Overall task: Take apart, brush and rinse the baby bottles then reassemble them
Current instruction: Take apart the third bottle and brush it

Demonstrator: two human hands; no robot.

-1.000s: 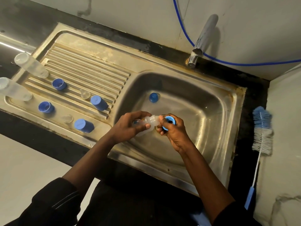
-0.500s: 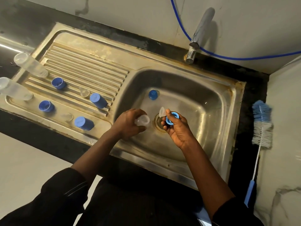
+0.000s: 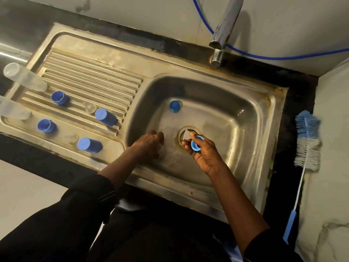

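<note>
My right hand [image 3: 204, 157] is over the sink drain [image 3: 188, 136], pinching a blue screw ring [image 3: 197, 145] and a clear nipple [image 3: 186, 134] in its fingertips. Down at the basin's left wall, my left hand [image 3: 150, 143] curls round a clear bottle body [image 3: 161, 149] that is blurred and mostly hidden under the fingers. A blue cap [image 3: 174, 106] stands on the sink floor at the back. On the drainboard lie two clear bottle bodies [image 3: 24, 76] [image 3: 13, 110], two blue rings [image 3: 59, 97] [image 3: 46, 125], two blue caps [image 3: 105, 117] [image 3: 89, 145] and two clear nipples [image 3: 90, 107] [image 3: 71, 137].
The steel sink [image 3: 245, 103] has its tap [image 3: 224, 29] at the back, spout off to the upper right. A blue-and-white bottle brush [image 3: 307, 142] lies on the black counter strip to the right. A blue hose [image 3: 283, 58] runs along the wall.
The ring and nipple came off the bottle. My left hand carried the bottle body down and left to the basin floor; my right hand stayed over the drain with ring and nipple.
</note>
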